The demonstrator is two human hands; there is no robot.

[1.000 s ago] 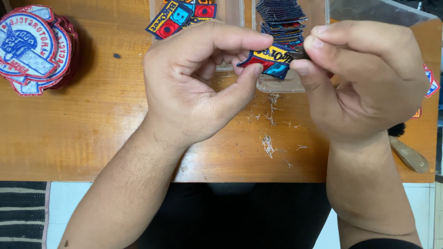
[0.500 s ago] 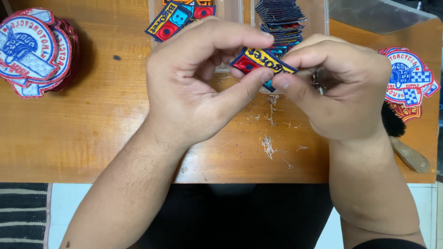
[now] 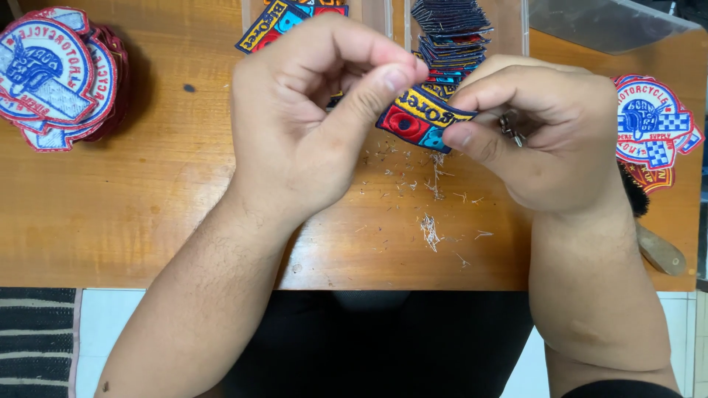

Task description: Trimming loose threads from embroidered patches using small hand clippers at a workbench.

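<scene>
My left hand (image 3: 317,110) and my right hand (image 3: 549,129) meet above the wooden table (image 3: 147,206). Between them they hold a small embroidered patch (image 3: 420,118) with red, blue and yellow fields and a dark border. My right thumb and forefinger pinch its right edge. The left thumb and forefinger close on its upper left edge. A small metal tool (image 3: 509,125) shows inside my right palm, mostly hidden by the fingers.
Round red, white and blue patches are piled at the far left (image 3: 51,74) and at the right edge (image 3: 656,125). Clear trays at the back hold colourful patches (image 3: 273,22) and a stack of dark ones (image 3: 450,29). Thread scraps (image 3: 428,228) litter the wood. A wooden handle (image 3: 660,250) lies at right.
The patch has been turned and lowered a little. My right hand has shifted left and down, uncovering the round patches at the right edge.
</scene>
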